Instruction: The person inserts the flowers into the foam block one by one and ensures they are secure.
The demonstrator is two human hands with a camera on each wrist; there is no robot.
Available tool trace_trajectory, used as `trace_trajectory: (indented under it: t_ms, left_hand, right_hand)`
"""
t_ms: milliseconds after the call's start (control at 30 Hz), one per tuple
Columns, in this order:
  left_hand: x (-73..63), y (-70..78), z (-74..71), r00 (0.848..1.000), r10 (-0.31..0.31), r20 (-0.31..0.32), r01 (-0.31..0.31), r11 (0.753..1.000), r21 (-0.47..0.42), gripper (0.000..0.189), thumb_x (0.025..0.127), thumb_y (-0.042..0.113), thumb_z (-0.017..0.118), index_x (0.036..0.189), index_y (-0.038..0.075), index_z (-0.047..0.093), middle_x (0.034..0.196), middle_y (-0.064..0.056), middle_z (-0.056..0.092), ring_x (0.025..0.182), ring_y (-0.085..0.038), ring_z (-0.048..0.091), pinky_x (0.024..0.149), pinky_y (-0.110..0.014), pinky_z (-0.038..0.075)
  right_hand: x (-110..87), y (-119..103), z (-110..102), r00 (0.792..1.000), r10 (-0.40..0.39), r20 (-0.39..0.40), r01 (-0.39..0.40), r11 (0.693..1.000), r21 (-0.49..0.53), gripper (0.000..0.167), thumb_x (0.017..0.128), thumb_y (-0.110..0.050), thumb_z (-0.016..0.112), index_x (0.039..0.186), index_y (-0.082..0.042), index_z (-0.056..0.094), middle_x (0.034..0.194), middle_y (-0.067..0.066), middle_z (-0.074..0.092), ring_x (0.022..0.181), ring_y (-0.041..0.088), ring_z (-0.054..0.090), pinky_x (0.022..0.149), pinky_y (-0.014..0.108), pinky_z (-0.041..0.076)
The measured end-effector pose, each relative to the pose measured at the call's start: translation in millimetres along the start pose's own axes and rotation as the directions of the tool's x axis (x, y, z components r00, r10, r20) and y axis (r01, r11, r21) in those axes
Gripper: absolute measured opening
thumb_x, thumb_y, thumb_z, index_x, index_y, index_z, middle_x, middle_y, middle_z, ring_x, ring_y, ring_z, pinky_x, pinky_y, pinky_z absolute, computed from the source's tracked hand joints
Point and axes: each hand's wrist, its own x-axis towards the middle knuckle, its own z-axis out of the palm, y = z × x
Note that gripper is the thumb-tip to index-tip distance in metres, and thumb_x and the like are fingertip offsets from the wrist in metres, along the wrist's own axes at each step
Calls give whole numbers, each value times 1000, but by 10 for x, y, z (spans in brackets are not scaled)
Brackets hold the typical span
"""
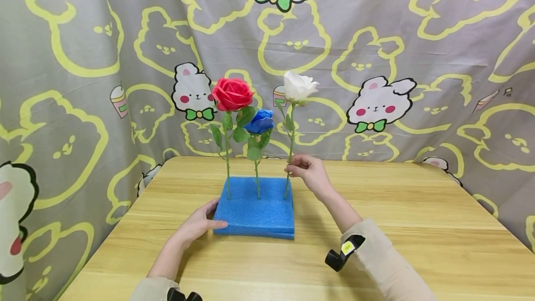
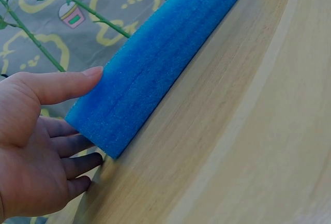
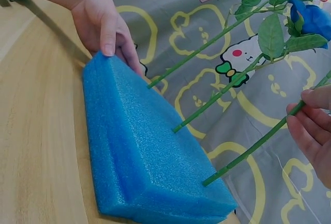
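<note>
A blue foam block point(image 1: 255, 210) lies on the table with three artificial roses standing in it. The red rose point(image 1: 232, 94) is on the left, the shorter blue rose point(image 1: 260, 122) in the middle, the white rose point(image 1: 299, 86) on the right. My right hand point(image 1: 310, 174) pinches the white rose's green stem between thumb and fingers, above the foam; the stem's lower end is in the block. My left hand point(image 1: 199, 222) holds the block's left front corner, thumb point(image 2: 77, 84) on top and the other fingers along the side. In the right wrist view, the white bloom is out of frame.
The block sits on a light wooden table point(image 1: 397, 208). Behind it hangs a grey curtain point(image 1: 376, 13) with yellow outlines and rabbit prints. A black wrist camera point(image 1: 343, 253) is strapped over the right sleeve.
</note>
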Motion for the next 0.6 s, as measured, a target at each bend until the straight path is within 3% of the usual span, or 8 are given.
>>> trace_trajectory:
  t_ms: [167, 600]
  left_hand:
    - [0, 6, 0, 1000, 0, 1, 0, 1000, 0, 86, 77, 18, 75, 143, -5, 25, 145, -25, 27, 134, -38, 23, 107, -53, 18]
    - [0, -3, -1, 1000, 8, -1, -8, 1000, 10, 85, 76, 18, 75, 143, -5, 26, 144, -25, 30, 132, -38, 26, 106, -53, 19]
  right_hand:
    - [10, -6, 7, 1000, 1, 15, -1, 1000, -21, 21, 87, 4, 58, 105, 15, 58, 89, 20, 65, 79, 16, 66, 73, 35, 54]
    - [15, 53, 43, 999, 29, 32, -27, 997, -78, 23, 86, 4, 60, 108, 12, 60, 87, 17, 65, 80, 23, 66, 72, 35, 54]
